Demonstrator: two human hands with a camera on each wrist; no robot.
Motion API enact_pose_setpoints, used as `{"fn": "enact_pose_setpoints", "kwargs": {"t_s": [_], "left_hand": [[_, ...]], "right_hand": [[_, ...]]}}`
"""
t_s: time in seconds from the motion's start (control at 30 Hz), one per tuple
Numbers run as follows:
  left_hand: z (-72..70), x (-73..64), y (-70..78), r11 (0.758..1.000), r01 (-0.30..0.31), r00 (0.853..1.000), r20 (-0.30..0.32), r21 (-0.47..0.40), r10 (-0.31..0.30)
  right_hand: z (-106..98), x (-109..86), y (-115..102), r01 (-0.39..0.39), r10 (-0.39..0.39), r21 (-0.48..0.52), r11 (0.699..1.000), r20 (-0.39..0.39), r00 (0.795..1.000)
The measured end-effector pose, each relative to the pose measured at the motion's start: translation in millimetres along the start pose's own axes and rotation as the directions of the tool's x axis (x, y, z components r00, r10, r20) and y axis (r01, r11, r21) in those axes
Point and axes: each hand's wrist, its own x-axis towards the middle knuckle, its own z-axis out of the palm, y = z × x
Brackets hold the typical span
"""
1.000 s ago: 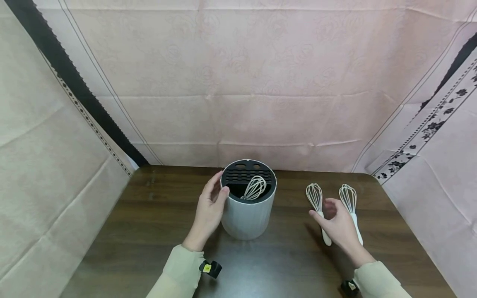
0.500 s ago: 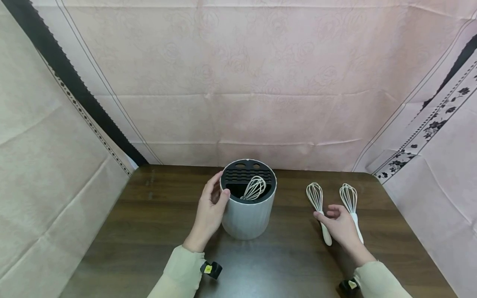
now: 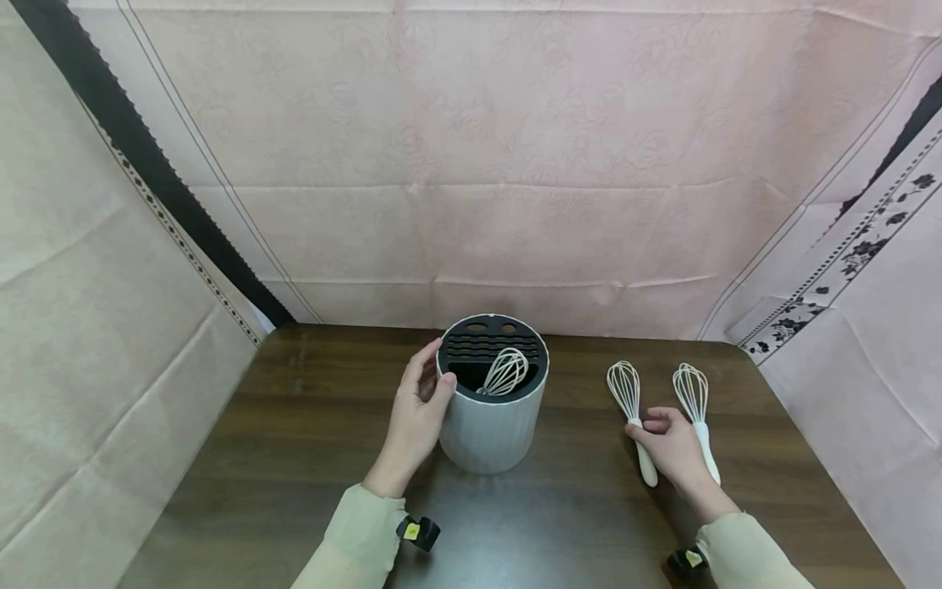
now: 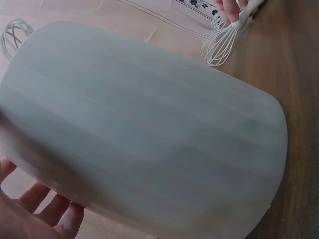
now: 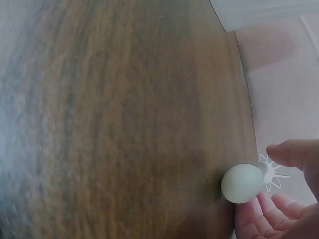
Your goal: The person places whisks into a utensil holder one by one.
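Cloth: a pale patterned sheet (image 3: 515, 164) hangs behind the table; dark strips run down both corners, and a floral border shows on the right.
Table: brown wood-grain top (image 3: 294, 499), bearing the container and two whisks.
In the way: the second whisk (image 3: 702, 438) lies just right of the right hand, wires toward the cloth; in the left wrist view the container's wall fills most of the picture.
Container: a pale, upright cylinder (image 3: 487, 438), well left of the two whisks, with a black slotted insert (image 3: 482, 348) in its top.
Inside it: one whisk, wire head (image 3: 504, 372) up, leaning in the insert's large near compartment.
Left hand: (image 3: 415, 417) grips the container's left side, thumb at the near rim.
Right hand: (image 3: 675, 454) thumb and fingers lie either side of the left-hand whisk's handle (image 3: 647, 465); I cannot tell whether they pinch it.
Wrists: each wears a small black device (image 3: 421, 533) beside a pale green sleeve (image 3: 361, 536).
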Motion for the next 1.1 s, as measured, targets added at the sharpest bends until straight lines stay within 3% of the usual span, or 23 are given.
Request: {"fn": "enact_pose_setpoints", "kwargs": {"t_s": [0.67, 0.9, 1.1], "left_hand": [[-1.7, -0.3, -1.9, 1.0, -0.001, 1.0, 0.015, -0.017, 0.001], [-0.3, 0.4, -3.7, 0.999, -0.008, 1.0, 0.015, -0.036, 0.008], [-0.9, 0.4, -3.5, 1.0, -0.005, 1.0, 0.009, -0.029, 0.005]], "right_hand": [[7, 6.2, 2, 0.004, -0.002, -0.061, 0.998, 0.033, 0.999], [9, 0.6, -11, 0.017, -0.021, 0.053, 0.998, 0.076, 0.997], [8, -7.4, -39, 0.096, -0.113, 0.208, 0.973, 0.07, 0.991]]}}
